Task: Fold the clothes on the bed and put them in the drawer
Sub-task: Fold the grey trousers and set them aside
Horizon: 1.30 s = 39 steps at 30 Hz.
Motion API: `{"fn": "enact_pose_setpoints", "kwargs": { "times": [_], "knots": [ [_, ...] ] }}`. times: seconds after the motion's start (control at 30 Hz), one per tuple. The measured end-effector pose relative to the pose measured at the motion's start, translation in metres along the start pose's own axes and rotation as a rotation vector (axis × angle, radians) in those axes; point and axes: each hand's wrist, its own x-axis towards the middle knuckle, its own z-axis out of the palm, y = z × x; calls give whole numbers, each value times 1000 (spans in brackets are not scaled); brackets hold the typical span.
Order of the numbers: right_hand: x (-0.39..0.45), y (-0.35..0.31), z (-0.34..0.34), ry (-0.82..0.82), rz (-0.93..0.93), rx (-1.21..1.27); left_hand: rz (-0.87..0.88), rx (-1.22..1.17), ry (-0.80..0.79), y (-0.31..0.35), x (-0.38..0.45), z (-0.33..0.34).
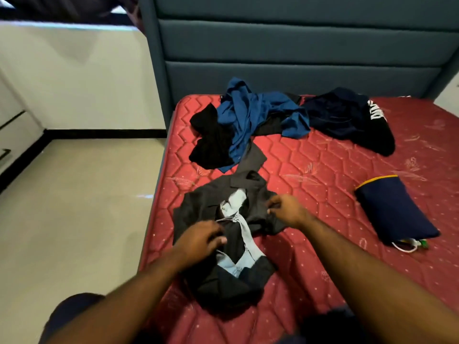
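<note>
Bare red mattress (323, 170) open at centre and toward 4 o'clock. Heap of blue and black clothes (248, 120) blocks 12 o'clock; dark garment (347, 117) at 1; navy bundle (395, 209) at 3. Headboard (298, 58) walls the far end. Floor (74, 207) open at 9.

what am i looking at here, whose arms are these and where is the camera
There is no machine here. The one picture comes from a camera worn on a person's head, looking forward and down, so the two arms are that person's own. They stand at a bed with a bare red mattress and a blue padded headboard. The left hand and the right hand each have a grip on a dark grey garment with a pale blue lining, lying crumpled nearest the camera. Farther back lie a blue garment, a black one and a navy one with white lettering. To the right lies a folded navy piece with a yellow edge.
</note>
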Motion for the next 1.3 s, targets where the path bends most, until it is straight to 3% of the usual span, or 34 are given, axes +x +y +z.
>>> {"fn": "enact_pose_setpoints", "kwargs": {
  "times": [0.1, 0.17, 0.23, 0.4, 0.5, 0.6, 0.63, 0.7, 0.73, 0.8, 0.83, 0.87, 0.9, 0.97, 1.07, 1.13, 1.2, 1.27, 1.3],
  "knots": [
    [24, 16, 16, -7, 26, 86, 244, 121, 4, -2, -23, 39],
    [41, 18, 24, 8, -58, 77, 393, 293, 29, -6, -23, 50],
    [61, 14, 29, 13, -143, 48, 482, 419, -45, -16, -15, 52],
    [102, 5, 36, -80, -157, 29, 613, 352, -24, -58, 21, 36],
    [115, 2, 34, -147, -48, -2, 511, 483, -119, -90, 43, 10],
    [126, 5, 29, -161, 3, -96, 128, 717, -272, -103, 52, -23],
    [125, 5, 26, -191, 24, -119, -36, 732, -268, -102, 55, -32],
    [122, 7, 23, -260, 90, -115, -245, 706, -97, -92, 57, -44],
    [120, 7, 21, -270, 111, -67, -204, 715, 61, -82, 54, -43],
    [115, 6, 10, -236, 106, 51, 124, 518, 284, -58, 35, -31],
    [112, 6, 3, -193, 63, 76, 353, 369, 195, -43, 17, -20],
    [109, 4, -6, -142, 0, 49, 525, 280, -2, -32, -1, -8],
    [104, 2, -15, -89, -56, 3, 599, 275, -214, -22, -16, 2],
    [92, -7, -28, -26, -132, -13, 484, 446, -512, -14, -31, 20],
    [70, -22, -32, 9, -241, -73, 167, 581, -602, -5, -29, 20],
    [60, -32, -32, -2, -303, -132, 11, 329, -587, -7, -17, 7],
    [50, -40, -35, -41, -353, -176, -167, -100, -550, -16, -10, -18],
    [40, -48, -46, -61, -391, -191, -306, -455, -333, -33, -7, -47],
    [39, -51, -50, -58, -399, -204, -325, -471, -172, -41, -6, -56]
  ]
}}
